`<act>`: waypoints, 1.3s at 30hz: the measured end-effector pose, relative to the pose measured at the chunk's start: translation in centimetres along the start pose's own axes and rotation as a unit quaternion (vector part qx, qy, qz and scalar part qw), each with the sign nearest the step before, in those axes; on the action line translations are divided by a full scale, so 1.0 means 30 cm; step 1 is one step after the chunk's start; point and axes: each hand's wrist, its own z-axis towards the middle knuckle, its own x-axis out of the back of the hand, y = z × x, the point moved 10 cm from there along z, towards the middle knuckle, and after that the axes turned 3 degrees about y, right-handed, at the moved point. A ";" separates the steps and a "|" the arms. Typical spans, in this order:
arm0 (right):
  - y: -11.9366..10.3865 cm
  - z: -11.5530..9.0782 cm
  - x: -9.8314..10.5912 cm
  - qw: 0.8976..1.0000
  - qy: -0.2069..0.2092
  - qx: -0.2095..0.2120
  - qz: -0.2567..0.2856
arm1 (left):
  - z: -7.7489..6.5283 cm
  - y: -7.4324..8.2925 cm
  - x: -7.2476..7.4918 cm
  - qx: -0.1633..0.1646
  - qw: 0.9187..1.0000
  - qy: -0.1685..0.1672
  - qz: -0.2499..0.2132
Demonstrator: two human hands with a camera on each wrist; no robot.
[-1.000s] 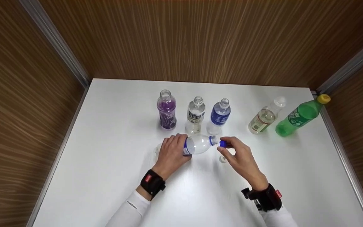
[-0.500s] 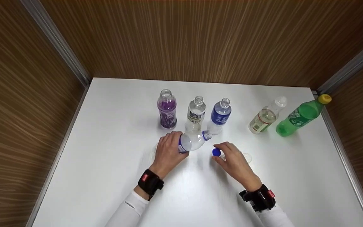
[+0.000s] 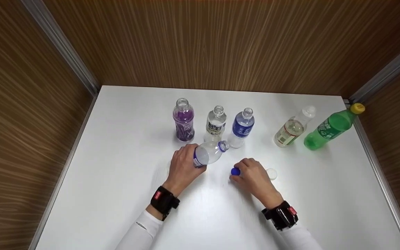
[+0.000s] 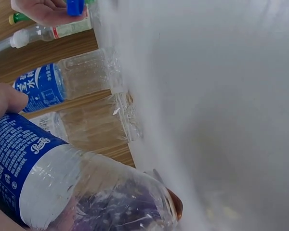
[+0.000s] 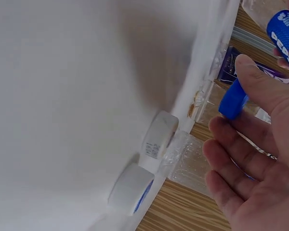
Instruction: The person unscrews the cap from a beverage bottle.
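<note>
Left hand (image 3: 183, 167), gripped bottle (image 3: 209, 153); right hand (image 3: 254, 176) — pinched cap (image 3: 235, 171)

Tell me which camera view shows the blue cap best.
The right wrist view: the blue cap appears large and close, held by the right hand. The head view shows it small at the fingertips; the left wrist view catches only part, at its top edge.
</note>
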 end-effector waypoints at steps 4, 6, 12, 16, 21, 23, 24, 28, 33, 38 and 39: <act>0.000 0.000 -0.020 1.000 -0.001 0.010 -0.003 | -0.002 -0.007 0.002 0.004 1.000 0.001 -0.001; 0.001 0.000 -0.029 1.000 0.001 0.017 -0.003 | -0.002 -0.010 0.002 0.006 1.000 0.002 -0.002; 0.006 0.002 -0.058 1.000 -0.017 0.021 0.004 | 0.000 -0.018 0.008 0.012 1.000 0.005 -0.001; 0.011 0.004 -0.076 0.999 -0.041 0.012 0.016 | 0.000 -0.021 0.012 0.012 1.000 0.005 0.000; 0.027 0.010 -0.091 0.998 -0.063 -0.011 0.028 | -0.002 -0.023 0.019 0.010 1.000 0.010 0.000; 0.036 0.013 -0.099 0.996 -0.073 -0.026 0.033 | -0.003 -0.026 0.020 0.011 1.000 0.009 0.001; 0.040 0.013 -0.103 0.996 -0.079 -0.034 0.035 | -0.003 -0.027 0.020 0.012 1.000 0.007 0.001; 0.051 0.014 -0.110 0.992 -0.102 -0.056 0.041 | -0.004 -0.029 0.017 0.018 1.000 0.001 0.000; 0.055 0.015 -0.113 0.990 -0.114 -0.066 0.040 | -0.004 -0.029 0.017 0.020 1.000 0.002 -0.005; 0.054 0.015 -0.116 0.989 -0.120 -0.071 0.047 | -0.005 -0.031 0.026 0.014 1.000 0.016 -0.010; 0.052 0.015 -0.115 0.989 -0.120 -0.070 0.048 | -0.005 -0.030 0.030 0.012 1.000 0.020 -0.012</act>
